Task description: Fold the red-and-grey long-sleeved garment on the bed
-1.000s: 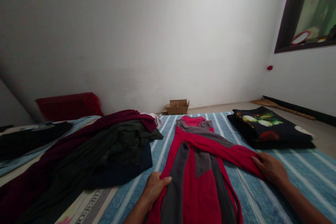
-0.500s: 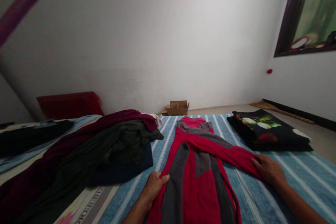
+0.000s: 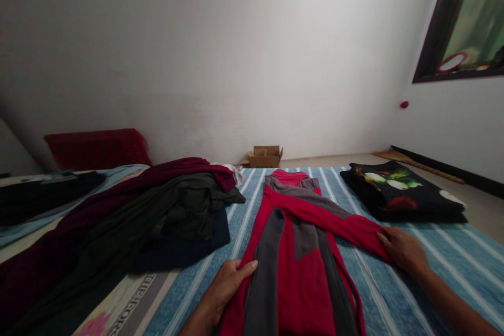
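A red and grey jacket (image 3: 299, 252) lies lengthwise on the blue striped bedding (image 3: 205, 273), its collar at the far end. One red sleeve stretches across the body toward the right. My left hand (image 3: 228, 284) grips the jacket's left edge, thumb on top and the other fingers partly hidden beneath. On the right, my right hand (image 3: 403, 249) is closed on the end of that sleeve, with its fingertips partly out of sight.
Rumpled dark green (image 3: 189, 205) and maroon garments (image 3: 129, 194) heap on the left. Folded black printed cloth (image 3: 405, 191) lies at the right. Behind the bed are a cardboard box (image 3: 265, 156) and a red covered object (image 3: 96, 148) against the wall.
Both hands keep their hold on the jacket, which lies almost the same. The view has shifted slightly, and the purple bar at the upper left is gone from sight.
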{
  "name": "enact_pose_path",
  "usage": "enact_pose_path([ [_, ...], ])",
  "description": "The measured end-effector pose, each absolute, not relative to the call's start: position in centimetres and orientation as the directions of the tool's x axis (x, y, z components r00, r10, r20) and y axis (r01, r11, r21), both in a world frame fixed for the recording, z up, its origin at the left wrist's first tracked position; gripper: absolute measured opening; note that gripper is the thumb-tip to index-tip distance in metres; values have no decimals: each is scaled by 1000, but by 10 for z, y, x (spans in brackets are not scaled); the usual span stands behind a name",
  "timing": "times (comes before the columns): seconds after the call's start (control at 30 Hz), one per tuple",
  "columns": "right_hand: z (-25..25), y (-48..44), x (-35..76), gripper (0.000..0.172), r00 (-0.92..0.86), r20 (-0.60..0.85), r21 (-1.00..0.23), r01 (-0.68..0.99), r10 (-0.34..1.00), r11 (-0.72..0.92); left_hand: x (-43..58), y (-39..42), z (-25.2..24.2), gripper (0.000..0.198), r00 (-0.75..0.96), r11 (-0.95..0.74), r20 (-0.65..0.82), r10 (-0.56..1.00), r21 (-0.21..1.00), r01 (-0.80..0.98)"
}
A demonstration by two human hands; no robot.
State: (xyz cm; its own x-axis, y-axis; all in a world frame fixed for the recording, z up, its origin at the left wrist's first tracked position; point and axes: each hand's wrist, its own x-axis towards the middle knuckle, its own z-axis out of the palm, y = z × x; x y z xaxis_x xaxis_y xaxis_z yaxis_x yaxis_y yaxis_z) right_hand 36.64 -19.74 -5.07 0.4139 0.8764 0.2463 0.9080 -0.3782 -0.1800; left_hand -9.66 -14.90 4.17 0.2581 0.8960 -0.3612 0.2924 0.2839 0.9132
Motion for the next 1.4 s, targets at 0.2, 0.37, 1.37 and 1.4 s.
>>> enact_pose_path([
  [0.2, -25, -223, 303, 39, 312, 457, -226, 946, 833, -231, -109, -171, 45, 49, 327, 343, -396, 858, 916, 208],
  [0.37, -25, -281, 215, 50, 394, 57, -805, 562, 917, -192, -119, -194, 49, 52, 464, 380, -388, 796, 918, 116],
  [1.37, 12, -317, 171, 45, 268, -363, -897, -360, 892, -257, -115, -227, 67, 51, 456, 411, -333, 825, 908, -82],
  [1.4, 7, -320, 176, 45, 254, -377, -896, -344, 891, -282, -113, -233, 67, 49, 449, 414, -340, 826, 907, -77],
])
